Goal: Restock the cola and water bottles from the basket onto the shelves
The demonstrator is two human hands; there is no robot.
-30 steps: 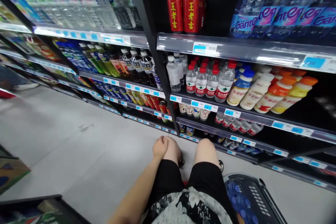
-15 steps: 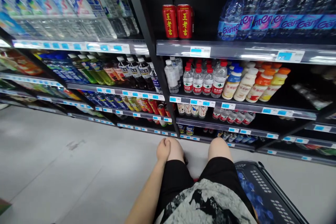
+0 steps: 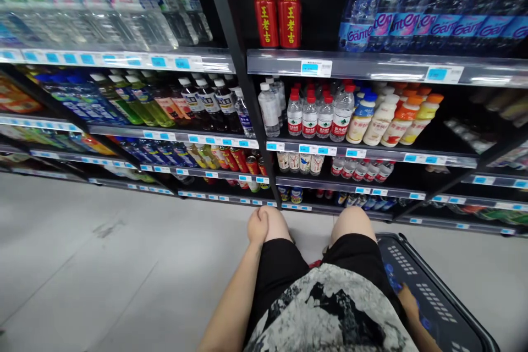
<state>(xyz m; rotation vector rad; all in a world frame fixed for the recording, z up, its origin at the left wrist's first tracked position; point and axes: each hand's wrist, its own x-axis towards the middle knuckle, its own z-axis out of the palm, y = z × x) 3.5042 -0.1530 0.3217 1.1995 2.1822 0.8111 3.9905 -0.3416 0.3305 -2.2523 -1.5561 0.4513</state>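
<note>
My left hand (image 3: pixel 258 225) rests on my left knee (image 3: pixel 275 223), laid over its outer side, with nothing held in it. On the other side, my right hand (image 3: pixel 406 298) reaches down into the dark shopping basket (image 3: pixel 450 280) beside my right leg. Blue-tinted bottles (image 3: pixel 391 275) lie in the basket around that hand. Its fingers are partly hidden and blurred, so whether they grip a bottle is unclear.
A drinks shelf stands before my knees. Its upper board (image 3: pixel 371 67) carries two red cans (image 3: pixel 277 21) and blue water bottles (image 3: pixel 429 11). Below are red-capped water bottles (image 3: pixel 317 115) and milk-drink bottles (image 3: pixel 377 118). Pale floor (image 3: pixel 103 264) stretches left.
My right hand has come into view at the basket. The camera view has shifted slightly, and the shelves appear higher. My left hand stays on the knee.
</note>
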